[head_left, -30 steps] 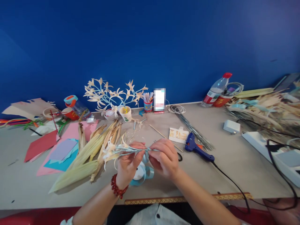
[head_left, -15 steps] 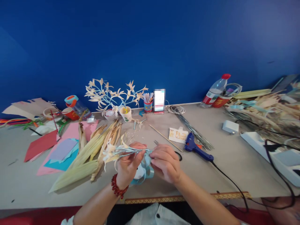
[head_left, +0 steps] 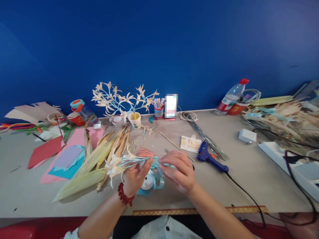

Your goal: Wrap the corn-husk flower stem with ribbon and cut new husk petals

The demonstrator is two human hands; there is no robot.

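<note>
Latest shift: since a moment ago, the cream-petalled bundle of husk-like flowers on pale-blue wrapped stems has swung slightly toward your left, and your right hand has edged a little to the right.
What the shift means: it looks like a small readjustment; the stems appear to stay gathered, with your two hands close together but apart.
Left hand: your left hand grasps the stems, thumb against curled fingers, flower heads projecting past its left side.
Right hand: fingers bent near the stem ends, at a pale-blue strip; you can't be sure from this view how firmly they pinch it.
Bundle: held above the grey, smooth bench, roughly level, slender stems side by side, petals thin, narrow and curling.
Ribbon: below your hands, glossy pale-blue ribbon loops loosely around a round white spool.
Husks: on your left, long pale-green and straw-coloured corn husks, ribbed, tapering, dry-looking at their tips.
Tools: on your right, a dark-blue plastic glue gun near a sheaf of thin grey wires.
</note>
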